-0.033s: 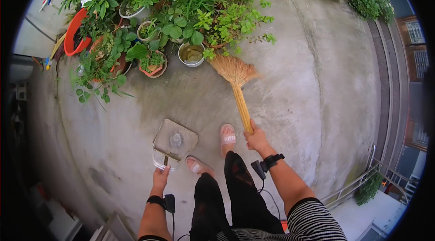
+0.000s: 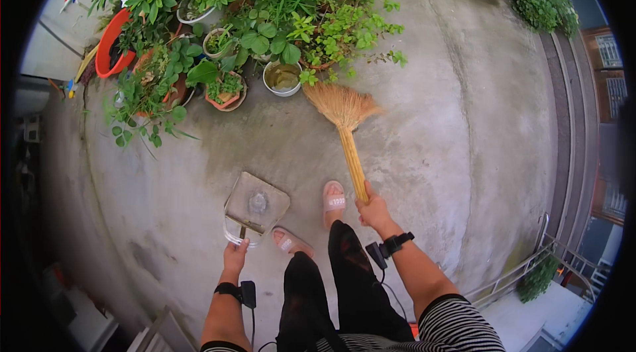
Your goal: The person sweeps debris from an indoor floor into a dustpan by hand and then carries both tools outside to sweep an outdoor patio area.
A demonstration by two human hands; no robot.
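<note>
I see the left grip (image 2: 235,256) holding a dustpan (image 2: 273,203) left of the feet (image 2: 330,219), the right grip (image 2: 375,210) a broom (image 2: 353,156) toward far plants (image 2: 254,41).

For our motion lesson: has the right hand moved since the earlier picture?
Yes: the right hand has shifted slightly downward in view, judged against the round white pot.

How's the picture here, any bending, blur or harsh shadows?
In the head view, the steps bow near the right rim; light looks soft, with no hard shadows on the ground; the broom looks slightly blurred at its bristle tips; the far left is dark.
</note>
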